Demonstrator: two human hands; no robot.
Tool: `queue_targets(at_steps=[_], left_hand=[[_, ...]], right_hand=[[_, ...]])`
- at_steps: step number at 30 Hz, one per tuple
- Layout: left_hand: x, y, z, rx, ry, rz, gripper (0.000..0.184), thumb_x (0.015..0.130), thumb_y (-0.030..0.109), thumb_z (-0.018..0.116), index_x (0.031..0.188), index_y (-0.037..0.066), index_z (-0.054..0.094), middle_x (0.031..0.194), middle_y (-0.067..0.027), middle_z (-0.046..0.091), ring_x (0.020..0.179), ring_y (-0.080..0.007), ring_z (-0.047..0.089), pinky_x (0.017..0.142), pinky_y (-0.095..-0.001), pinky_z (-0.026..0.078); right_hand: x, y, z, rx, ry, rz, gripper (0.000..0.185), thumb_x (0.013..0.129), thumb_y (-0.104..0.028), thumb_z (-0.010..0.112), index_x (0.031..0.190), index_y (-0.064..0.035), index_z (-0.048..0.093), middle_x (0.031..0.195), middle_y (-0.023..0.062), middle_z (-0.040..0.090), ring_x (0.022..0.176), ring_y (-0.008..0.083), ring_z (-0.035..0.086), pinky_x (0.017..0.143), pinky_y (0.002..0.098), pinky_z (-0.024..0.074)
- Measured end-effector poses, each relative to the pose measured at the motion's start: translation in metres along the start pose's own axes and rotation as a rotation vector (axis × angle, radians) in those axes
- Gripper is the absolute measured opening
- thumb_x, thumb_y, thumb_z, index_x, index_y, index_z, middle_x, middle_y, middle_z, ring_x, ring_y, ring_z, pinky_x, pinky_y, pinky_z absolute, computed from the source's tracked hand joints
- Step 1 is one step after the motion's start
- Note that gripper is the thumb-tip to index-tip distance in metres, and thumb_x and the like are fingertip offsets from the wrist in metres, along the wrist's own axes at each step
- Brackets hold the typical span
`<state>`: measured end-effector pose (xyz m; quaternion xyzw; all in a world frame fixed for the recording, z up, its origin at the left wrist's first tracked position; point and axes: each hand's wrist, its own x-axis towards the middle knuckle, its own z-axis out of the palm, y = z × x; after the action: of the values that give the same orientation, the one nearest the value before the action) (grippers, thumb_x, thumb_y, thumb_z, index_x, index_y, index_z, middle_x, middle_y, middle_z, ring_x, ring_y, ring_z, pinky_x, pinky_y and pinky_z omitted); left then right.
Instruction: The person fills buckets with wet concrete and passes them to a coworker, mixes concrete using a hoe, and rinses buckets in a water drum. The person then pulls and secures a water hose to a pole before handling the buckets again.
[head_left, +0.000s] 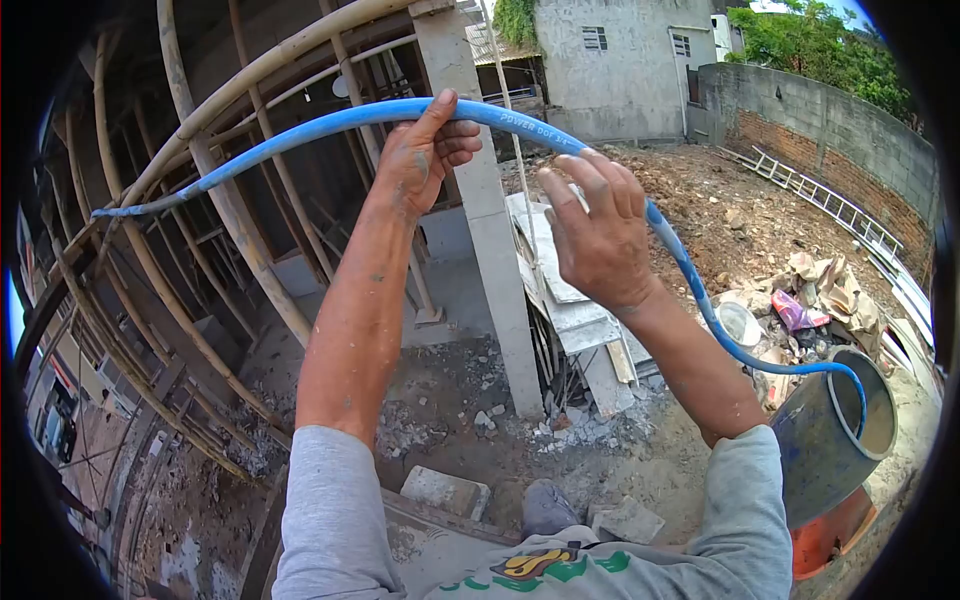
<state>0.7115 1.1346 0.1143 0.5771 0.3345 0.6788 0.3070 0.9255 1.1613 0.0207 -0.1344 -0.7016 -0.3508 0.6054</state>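
A blue hose [330,122] with white lettering arcs across in front of me. My left hand [422,158] is turned palm up under the top of the arc, with its thumb across the hose and its fingers curled below. Farther right, my right hand [603,228] shows its back, fingers bent over the hose; its grip is partly hidden. To the left, the hose reaches a narrow tip by the wooden poles. At the right, it drops into a dark, dirty barrel [825,470].
Wooden poles [225,210] and a concrete column [490,250] stand at left and centre. Pale slabs [590,335] lean beside rubble. A ladder [820,195] lies along the block wall [850,140]. Crumpled sacks [835,290], a white bucket [738,325] and an orange container [830,535] are at right.
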Motion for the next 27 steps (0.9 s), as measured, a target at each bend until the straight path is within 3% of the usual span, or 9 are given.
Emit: queue_targets(at_steps=[2, 3, 4, 6, 10, 13, 20, 24, 27], left_hand=[[0.027, -0.008, -0.006, 0.104, -0.024, -0.02, 0.03, 0.088, 0.034, 0.061, 0.092, 0.005, 0.061, 0.076, -0.0071, 0.067, 0.066, -0.0138, 0.066, 0.055, -0.0225, 0.054], [0.037, -0.013, -0.009, 0.119, -0.026, -0.005, 0.03, 0.088, 0.034, 0.061, 0.093, 0.005, 0.061, 0.076, -0.0072, 0.067, 0.067, -0.0141, 0.066, 0.055, -0.0228, 0.054], [0.048, -0.019, -0.01, 0.131, -0.026, 0.01, 0.029, 0.088, 0.034, 0.061, 0.093, 0.005, 0.061, 0.077, -0.0073, 0.067, 0.067, -0.0143, 0.066, 0.056, -0.0231, 0.055], [0.074, -0.028, -0.017, 0.135, -0.045, 0.05, 0.029, 0.088, 0.034, 0.061, 0.094, 0.005, 0.061, 0.078, -0.0075, 0.067, 0.069, -0.0148, 0.066, 0.057, -0.0235, 0.055], [0.14, -0.038, -0.041, 0.147, -0.085, 0.064, 0.03, 0.087, 0.033, 0.062, 0.094, 0.004, 0.061, 0.08, -0.009, 0.067, 0.071, -0.0171, 0.067, 0.061, -0.025, 0.056], [0.182, -0.035, -0.053, 0.171, -0.097, 0.124, 0.03, 0.087, 0.033, 0.062, 0.094, 0.004, 0.061, 0.081, -0.009, 0.067, 0.072, -0.0176, 0.067, 0.062, -0.0252, 0.056], [0.272, -0.028, -0.052, 0.267, -0.171, 0.216, 0.028, 0.084, 0.034, 0.066, 0.093, 0.007, 0.061, 0.077, -0.0048, 0.066, 0.067, -0.0134, 0.064, 0.058, -0.0232, 0.053], [0.319, -0.021, -0.065, 0.242, -0.174, 0.302, 0.031, 0.081, 0.037, 0.07, 0.093, 0.01, 0.061, 0.066, 0.0013, 0.057, 0.054, -0.0095, 0.052, 0.051, -0.0225, 0.043], [0.35, -0.024, -0.078, 0.417, -0.013, 0.404, 0.036, 0.075, 0.045, 0.073, 0.084, 0.012, 0.062, 0.068, 0.002, 0.058, 0.057, -0.0064, 0.052, 0.052, -0.0203, 0.042]], right_hand=[[-0.014, -0.042, 0.038, 0.359, -0.027, -0.074, 0.026, 0.075, -0.014, 0.058, 0.1, -0.0062, 0.06, 0.098, 0.0104, 0.057, 0.099, 0.0254, 0.056, 0.087, 0.0388, 0.0428], [-0.018, -0.044, 0.067, 0.53, -0.242, 0.083, 0.017, 0.077, -0.016, 0.058, 0.089, -0.0051, 0.059, 0.088, 0.0115, 0.06, 0.091, 0.0273, 0.06, 0.075, 0.039, 0.0484], [-0.015, -0.037, 0.107, 0.548, -0.243, 0.259, 0.016, 0.079, -0.018, 0.058, 0.084, -0.0033, 0.058, 0.086, 0.0149, 0.061, 0.085, 0.0312, 0.061, 0.07, 0.0414, 0.05], [0.001, -0.004, 0.183, 0.523, -0.284, 0.576, 0.02, 0.082, -0.02, 0.057, 0.09, -0.0017, 0.058, 0.089, 0.0182, 0.061, 0.085, 0.0357, 0.061, 0.073, 0.0437, 0.0502], [0.044, 0.073, 0.324, 0.462, -0.038, 0.742, 0.025, 0.082, -0.022, 0.058, 0.098, -0.0023, 0.057, 0.095, 0.022, 0.062, 0.085, 0.0389, 0.061, 0.075, 0.0478, 0.049], [0.102, 0.12, 0.384, 0.374, 0.196, 0.603, 0.021, 0.082, -0.018, 0.054, 0.097, -0.004, 0.056, 0.09, 0.0205, 0.063, 0.084, 0.0379, 0.061, 0.074, 0.0468, 0.0476], [0.164, 0.164, 0.44, 0.402, -0.116, 0.529, 0.022, 0.081, -0.013, 0.052, 0.102, -0.0076, 0.058, 0.102, 0.018, 0.061, 0.09, 0.0347, 0.062, 0.08, 0.0458, 0.0485], [0.165, 0.168, 0.446, 0.22, 0.03, 0.282, 0.02, 0.076, -0.008, 0.055, 0.095, -0.0059, 0.058, 0.095, 0.0151, 0.06, 0.083, 0.0322, 0.064, 0.072, 0.042, 0.0525], [0.152, 0.151, 0.428, 0.197, 0.045, 0.089, 0.017, 0.074, -0.005, 0.055, 0.091, -0.0045, 0.057, 0.092, 0.0148, 0.059, 0.074, 0.0321, 0.065, 0.065, 0.0405, 0.0537]])
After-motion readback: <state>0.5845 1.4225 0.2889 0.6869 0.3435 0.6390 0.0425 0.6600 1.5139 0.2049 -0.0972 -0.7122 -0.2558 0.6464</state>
